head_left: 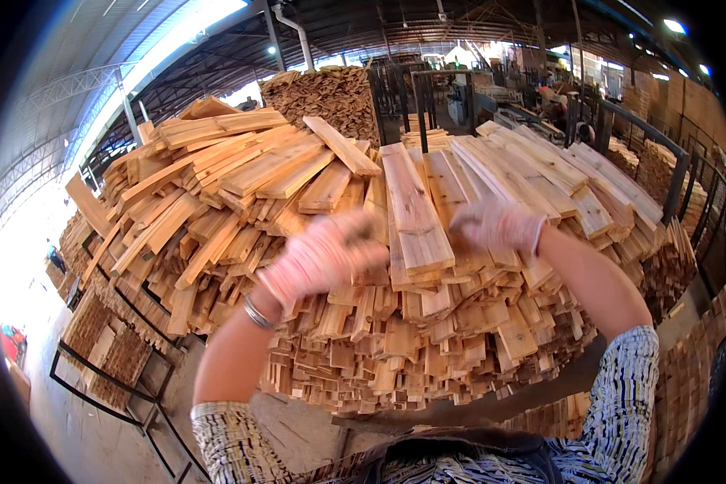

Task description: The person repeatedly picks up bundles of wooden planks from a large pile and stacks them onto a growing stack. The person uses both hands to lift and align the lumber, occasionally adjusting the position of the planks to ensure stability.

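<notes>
A large heap of pale sawn wooden boards (323,323) fills the middle, their cut ends facing me. On top, between my hands, a wide knotty board (415,214) lies lengthwise, pointing away from me. My left hand (327,252), in a pinkish-white work glove, is over the heap to the left of this board, its fingers toward the board's near end. My right hand (496,226), gloved alike, is close to the board's right edge with fingers bent. Motion blurs both hands, so whether either one grips a board cannot be made out.
Loose boards (250,161) slope down to the left of the heap, and more boards (540,161) lie at the right. Behind stands another wood stack (323,97). Black metal frames (105,387) stand at lower left; a dark rail (645,125) runs at right.
</notes>
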`<control>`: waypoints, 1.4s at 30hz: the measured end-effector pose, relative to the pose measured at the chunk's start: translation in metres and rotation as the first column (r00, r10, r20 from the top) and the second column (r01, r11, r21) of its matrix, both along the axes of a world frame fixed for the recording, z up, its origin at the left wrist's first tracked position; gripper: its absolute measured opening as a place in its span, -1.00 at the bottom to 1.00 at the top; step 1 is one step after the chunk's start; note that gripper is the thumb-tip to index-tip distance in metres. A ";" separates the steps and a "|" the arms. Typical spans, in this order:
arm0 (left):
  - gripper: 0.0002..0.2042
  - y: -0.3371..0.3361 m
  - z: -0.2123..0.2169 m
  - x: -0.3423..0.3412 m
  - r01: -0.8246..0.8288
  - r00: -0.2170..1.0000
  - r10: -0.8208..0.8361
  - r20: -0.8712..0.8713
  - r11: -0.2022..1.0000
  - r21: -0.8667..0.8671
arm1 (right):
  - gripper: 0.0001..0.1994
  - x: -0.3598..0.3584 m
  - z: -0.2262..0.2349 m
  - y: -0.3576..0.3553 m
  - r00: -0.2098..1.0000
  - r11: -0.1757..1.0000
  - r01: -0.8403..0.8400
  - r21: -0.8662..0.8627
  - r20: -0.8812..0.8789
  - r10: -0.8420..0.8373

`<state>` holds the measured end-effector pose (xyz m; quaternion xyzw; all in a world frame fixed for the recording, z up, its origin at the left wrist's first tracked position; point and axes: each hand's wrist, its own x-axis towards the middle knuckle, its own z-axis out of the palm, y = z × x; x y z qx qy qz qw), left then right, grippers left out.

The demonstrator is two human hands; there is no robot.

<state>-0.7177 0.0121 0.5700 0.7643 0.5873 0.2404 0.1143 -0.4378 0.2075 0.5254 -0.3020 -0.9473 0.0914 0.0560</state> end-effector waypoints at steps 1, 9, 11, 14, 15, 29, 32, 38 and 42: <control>-0.51 0.010 0.003 -0.021 -0.075 0.990 0.053 0.133 0.983 0.169 | -0.43 -0.010 0.021 -0.001 0.993 0.986 0.116 -0.123 0.038 -0.112; -0.43 0.199 0.023 -0.132 -0.423 0.906 0.424 0.008 0.905 0.050 | -0.17 -0.135 -0.018 0.018 0.916 0.913 0.079 -0.399 -0.333 -0.225; -0.34 0.255 0.014 -0.106 -0.428 0.846 0.441 -0.299 0.897 0.112 | -0.33 -0.121 -0.019 0.021 0.812 0.874 0.172 -0.454 -0.437 -0.387; -0.21 0.346 -0.005 -0.150 -0.418 0.746 0.375 -0.551 0.907 0.052 | -0.16 -0.125 -0.006 0.013 0.871 0.913 0.246 -0.325 -0.338 -0.356; -0.14 0.356 -0.012 -0.116 -0.482 0.755 0.448 -0.479 0.874 0.058 | -0.19 -0.116 -0.008 0.016 0.858 0.906 0.326 -0.271 -0.318 -0.404; -0.39 0.258 0.017 -0.086 -0.323 0.945 0.325 0.027 0.945 -0.059 | -0.13 -0.117 -0.011 0.014 0.837 0.873 0.322 -0.367 -0.321 -0.444; -0.41 0.221 -0.008 -0.062 -0.087 0.949 0.145 0.281 0.974 -0.209 | -0.22 -0.106 -0.022 0.022 0.814 0.841 0.415 -0.346 -0.270 -0.513; -0.16 0.181 -0.032 -0.059 -0.159 0.841 0.279 0.464 0.947 -0.280 | -0.27 -0.127 -0.022 0.019 0.785 0.837 0.427 -0.342 -0.318 -0.531; -0.17 0.186 -0.050 -0.081 0.013 0.701 0.199 0.684 0.957 -0.291 | -0.30 -0.130 -0.029 0.016 0.721 0.860 0.305 -0.410 -0.490 -0.489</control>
